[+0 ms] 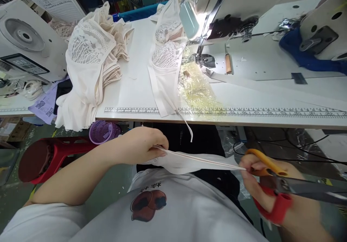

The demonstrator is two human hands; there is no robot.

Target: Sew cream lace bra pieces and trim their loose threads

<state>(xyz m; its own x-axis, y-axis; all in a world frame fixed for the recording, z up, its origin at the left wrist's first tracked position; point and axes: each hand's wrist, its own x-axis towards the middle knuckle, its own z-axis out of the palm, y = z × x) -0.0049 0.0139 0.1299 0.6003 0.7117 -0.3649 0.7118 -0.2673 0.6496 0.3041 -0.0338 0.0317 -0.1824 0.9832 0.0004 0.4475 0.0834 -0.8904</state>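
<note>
Just below the bench (271, 121) edge, the left hand (141, 146) pinches a cream strap (203, 160); the right hand (260, 187) grips its other end plus scissors (298, 186).

Strip (200, 161) at 6 o'clock: off-white cloth, smooth, matt. Scissors (287, 185) at 4: dull grey metal blades; plastic handles, orange & red, slight gloss. Table (135, 86): white laminate, smooth, semi-matt. Pile (89, 54) at 10: cream lace, open weave, w/ plain soft cloth. Film (196, 92) at 1: clear yellowish plastic, crinkled, shiny. Machine (271, 3) at 2: white painted metal, glossy. Tool (228, 63) nr it: wood handle. Stool (48, 157) at 8: red plastic, glossy. Basket (104, 131) at 9: lilac plastic mesh.
</note>
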